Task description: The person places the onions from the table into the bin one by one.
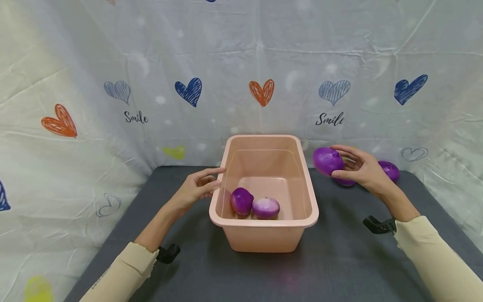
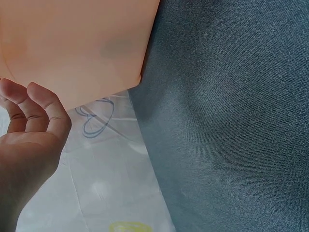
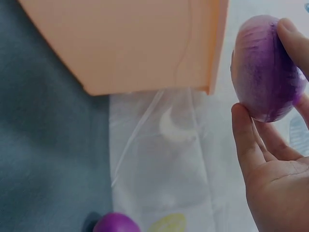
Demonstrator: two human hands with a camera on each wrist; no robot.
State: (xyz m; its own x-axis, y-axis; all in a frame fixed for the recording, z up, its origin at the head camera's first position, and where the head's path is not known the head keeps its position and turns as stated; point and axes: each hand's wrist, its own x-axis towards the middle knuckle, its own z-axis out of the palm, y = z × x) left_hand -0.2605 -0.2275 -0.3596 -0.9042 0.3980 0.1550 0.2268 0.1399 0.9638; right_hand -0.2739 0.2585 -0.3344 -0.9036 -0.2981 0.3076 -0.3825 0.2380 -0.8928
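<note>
A peach plastic tub (image 1: 264,237) stands in the middle of the table, with two purple onions lying in its near end: a darker onion (image 1: 242,201) at left and a paler onion (image 1: 266,208) beside it. My right hand (image 1: 358,168) grips another purple onion (image 1: 327,160) between thumb and fingers, raised to the right of the tub. The right wrist view shows this onion (image 3: 263,72) close up. At the tub's left rim is my left hand (image 1: 200,186), its loosely bent fingertips touching or nearly touching the rim.
Behind my right hand, two more onions lie on the table: one partly hidden onion (image 1: 344,182) and a second onion (image 1: 389,170) farther right. The dark grey tabletop (image 1: 211,277) ends at a pale curtain (image 1: 226,50) printed with hearts.
</note>
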